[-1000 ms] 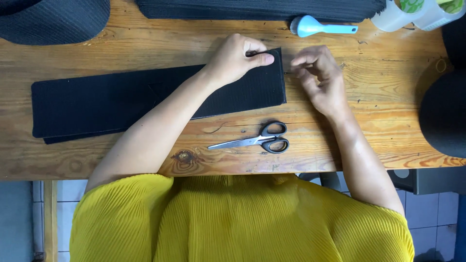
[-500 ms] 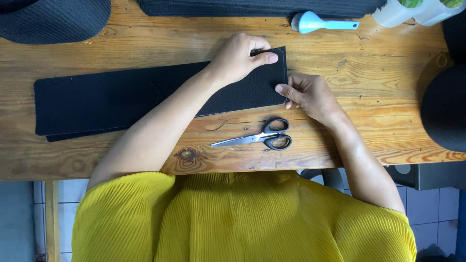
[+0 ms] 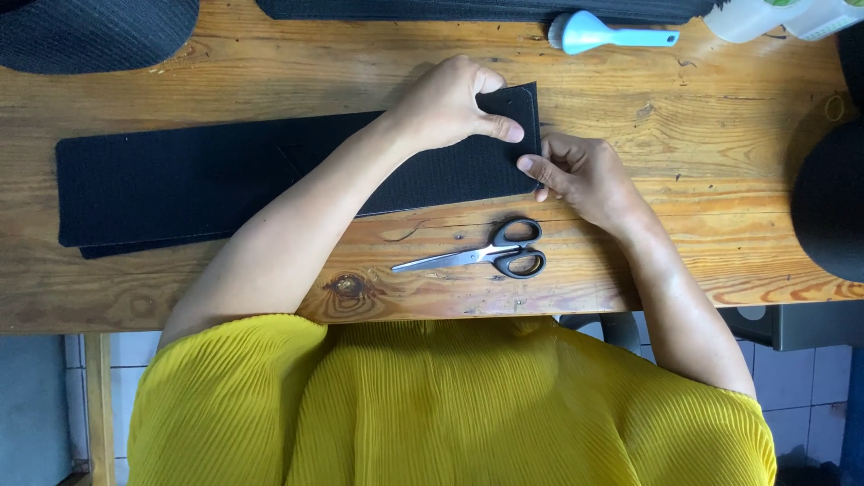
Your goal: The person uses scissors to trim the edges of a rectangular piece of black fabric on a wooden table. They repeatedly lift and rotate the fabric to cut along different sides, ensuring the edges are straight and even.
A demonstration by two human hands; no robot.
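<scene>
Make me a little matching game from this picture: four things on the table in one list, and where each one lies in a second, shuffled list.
Things:
1. scissors
2. black strip
3. blue brush
4. left hand

Places:
A. far edge of the table
B. pressing on the strip's right end
C. near edge, below the right hand
D. stretched across the table's left half

Pairs: 1-C, 2-D, 3-A, 4-B
</scene>
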